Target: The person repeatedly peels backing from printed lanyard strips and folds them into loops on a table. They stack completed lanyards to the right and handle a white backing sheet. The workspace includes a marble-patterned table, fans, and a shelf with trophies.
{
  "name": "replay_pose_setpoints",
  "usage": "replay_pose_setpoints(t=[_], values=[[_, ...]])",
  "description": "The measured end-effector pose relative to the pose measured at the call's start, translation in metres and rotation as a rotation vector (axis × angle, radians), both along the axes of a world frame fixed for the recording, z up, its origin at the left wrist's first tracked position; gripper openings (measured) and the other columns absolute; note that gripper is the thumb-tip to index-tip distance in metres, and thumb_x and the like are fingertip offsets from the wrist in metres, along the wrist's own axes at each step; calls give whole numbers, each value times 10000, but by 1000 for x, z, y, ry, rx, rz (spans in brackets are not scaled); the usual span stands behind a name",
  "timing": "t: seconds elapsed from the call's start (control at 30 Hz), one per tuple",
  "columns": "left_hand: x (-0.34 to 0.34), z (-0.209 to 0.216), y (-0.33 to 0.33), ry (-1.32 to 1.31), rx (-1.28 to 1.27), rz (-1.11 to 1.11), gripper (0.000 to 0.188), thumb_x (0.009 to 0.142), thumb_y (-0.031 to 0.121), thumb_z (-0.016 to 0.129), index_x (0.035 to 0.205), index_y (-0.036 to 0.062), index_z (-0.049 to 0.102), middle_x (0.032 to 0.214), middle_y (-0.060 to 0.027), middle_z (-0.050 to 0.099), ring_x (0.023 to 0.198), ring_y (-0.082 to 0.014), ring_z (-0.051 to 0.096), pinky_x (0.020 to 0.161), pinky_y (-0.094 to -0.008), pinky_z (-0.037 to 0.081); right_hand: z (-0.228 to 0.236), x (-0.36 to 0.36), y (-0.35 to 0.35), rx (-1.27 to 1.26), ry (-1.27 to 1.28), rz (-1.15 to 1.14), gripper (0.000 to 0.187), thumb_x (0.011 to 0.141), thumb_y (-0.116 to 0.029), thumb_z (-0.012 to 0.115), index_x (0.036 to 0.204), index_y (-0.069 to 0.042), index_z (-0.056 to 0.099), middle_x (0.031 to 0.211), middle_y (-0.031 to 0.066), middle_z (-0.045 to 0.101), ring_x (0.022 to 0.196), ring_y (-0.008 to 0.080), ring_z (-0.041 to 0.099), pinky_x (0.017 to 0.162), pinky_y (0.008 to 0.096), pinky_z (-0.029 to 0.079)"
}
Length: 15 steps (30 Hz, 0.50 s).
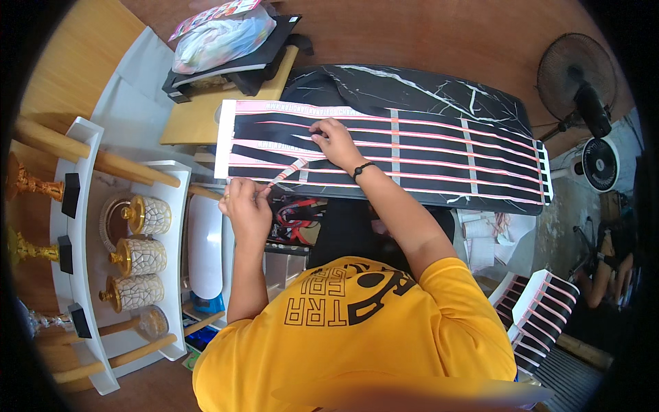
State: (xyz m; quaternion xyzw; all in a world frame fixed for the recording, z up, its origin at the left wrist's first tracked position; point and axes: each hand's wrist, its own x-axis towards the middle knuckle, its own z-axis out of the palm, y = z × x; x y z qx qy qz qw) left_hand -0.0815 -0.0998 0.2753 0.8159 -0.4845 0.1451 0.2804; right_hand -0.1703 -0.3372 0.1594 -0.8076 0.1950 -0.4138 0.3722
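Note:
A long sheet of black strips with pink-and-white borders [425,147] lies across the dark marbled table in front of me. At its left end, several black strips stand loose from the pink backing. My left hand [246,206] is closed at the sheet's near left corner, pinching a narrow pink-and-white striped strip [292,169] that slants up toward the middle. Over the sheet, my right hand [334,144] has bent fingers closed around a loose black strip [288,135]. Its fingertips partly hide that strip.
Left stands a white rack [177,240] with gold-lidded jars [141,256]. A plastic bag [223,41] rests on a black stand at the back left. Fans [596,161] stand at the right. Another striped black bundle [542,319] is lower right, near another person's arm [600,281].

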Motion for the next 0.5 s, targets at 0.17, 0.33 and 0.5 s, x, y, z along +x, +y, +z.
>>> replay_pose_setpoints(t=[0.17, 0.33, 0.5], values=[[12, -8, -2, -107, -116, -19, 157, 756, 125, 760, 807, 55, 629, 901, -117, 598, 938, -336, 573, 812, -471, 388, -3, -19, 11, -264, 135, 144, 190, 771, -301, 767, 827, -120, 748, 1040, 103, 668, 1019, 301, 600, 919, 433, 441], [0, -4, 4, -17, -75, -294, 175, 712, 59, 711, 693, 15, 543, 747, -167, 528, 739, -386, 529, 660, -480, 391, -21, -6, 18, -366, 5, -6, 247, 756, -335, 690, 681, -116, 604, 802, 97, 601, 883, 328, 581, 781, 467, 448], [-17, 8, 13, -48, 14, -459, 195, 748, 274, 769, 724, 113, 661, 695, -138, 567, 698, -357, 546, 628, -475, 440, -28, 3, 19, -244, 344, -81, 202, 774, -337, 689, 741, -138, 709, 899, 47, 613, 990, 262, 551, 845, 452, 404]])
